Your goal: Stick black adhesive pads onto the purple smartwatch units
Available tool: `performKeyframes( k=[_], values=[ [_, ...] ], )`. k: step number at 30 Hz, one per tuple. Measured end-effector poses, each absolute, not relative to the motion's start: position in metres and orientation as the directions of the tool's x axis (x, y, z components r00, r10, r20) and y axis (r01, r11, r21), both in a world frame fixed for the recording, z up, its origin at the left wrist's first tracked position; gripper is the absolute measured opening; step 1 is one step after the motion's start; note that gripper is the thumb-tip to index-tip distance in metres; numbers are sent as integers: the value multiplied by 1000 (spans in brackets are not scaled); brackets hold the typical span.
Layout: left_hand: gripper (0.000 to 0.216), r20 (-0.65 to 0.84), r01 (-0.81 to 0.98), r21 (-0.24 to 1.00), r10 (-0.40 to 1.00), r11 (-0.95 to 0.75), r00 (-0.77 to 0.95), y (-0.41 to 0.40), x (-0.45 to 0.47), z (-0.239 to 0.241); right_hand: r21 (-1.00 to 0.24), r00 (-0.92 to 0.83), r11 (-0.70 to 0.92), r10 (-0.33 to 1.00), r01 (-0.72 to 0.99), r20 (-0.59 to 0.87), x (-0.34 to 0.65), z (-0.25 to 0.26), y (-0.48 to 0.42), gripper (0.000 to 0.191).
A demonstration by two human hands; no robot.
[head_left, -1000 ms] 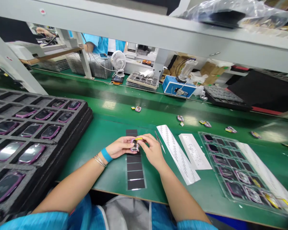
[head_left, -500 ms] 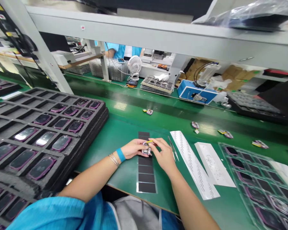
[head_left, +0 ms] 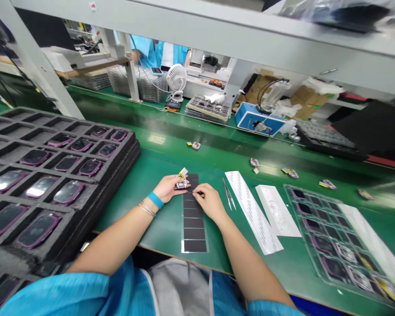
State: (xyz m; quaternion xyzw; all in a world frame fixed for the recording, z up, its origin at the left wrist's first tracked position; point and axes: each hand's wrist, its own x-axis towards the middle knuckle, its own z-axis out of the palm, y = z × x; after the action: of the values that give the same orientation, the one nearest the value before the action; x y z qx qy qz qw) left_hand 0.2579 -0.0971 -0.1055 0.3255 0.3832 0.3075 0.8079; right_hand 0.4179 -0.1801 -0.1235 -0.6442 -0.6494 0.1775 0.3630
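Observation:
My left hand (head_left: 167,188) holds a small watch-like electronic module (head_left: 181,183) between thumb and fingers, its inner parts facing up. A yellow-and-white tab (head_left: 183,172) sticks out from the module's far side. On the green mat lies a strip of black rectangular stickers (head_left: 195,234), running away from me beneath both hands. My right hand (head_left: 211,202) is in a pinch over this strip, fingertips at a sticker's edge; what they grip, if anything, is too small to make out. Metal tweezers (head_left: 229,195) rest right of that hand.
Black foam trays (head_left: 118,173) holding purple-rimmed watch parts stand at left. To the right lie a white label sheet (head_left: 252,215), a white block (head_left: 278,210) and a clear plastic tray (head_left: 311,252). Several modules (head_left: 196,145) sit along the green surface beyond; a co-worker's blue sleeve (head_left: 145,50) shows behind.
My right hand has left the module and moved down to the black sticker strip. My left hand keeps the module, now tilted with its tab raised. The view has shifted slightly.

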Motion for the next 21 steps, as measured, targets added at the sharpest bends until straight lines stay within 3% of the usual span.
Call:
performKeyframes(
  k=[3, 6, 21],
  values=[
    [22, -427, -236, 762, 742, 603, 517, -99, 259, -106, -556, 66, 99, 961, 825, 270, 411, -127, -180, 10],
    [23, -407, -243, 766, 741, 595, 534, -103, 261, -106, -504, 55, 103, 956, 858, 289, 411, -130, -180, 10],
    [21, -396, -228, 787, 752, 574, 527, -107, 266, -105, -588, 107, 27, 976, 808, 191, 408, -122, -175, 14]
  ],
)
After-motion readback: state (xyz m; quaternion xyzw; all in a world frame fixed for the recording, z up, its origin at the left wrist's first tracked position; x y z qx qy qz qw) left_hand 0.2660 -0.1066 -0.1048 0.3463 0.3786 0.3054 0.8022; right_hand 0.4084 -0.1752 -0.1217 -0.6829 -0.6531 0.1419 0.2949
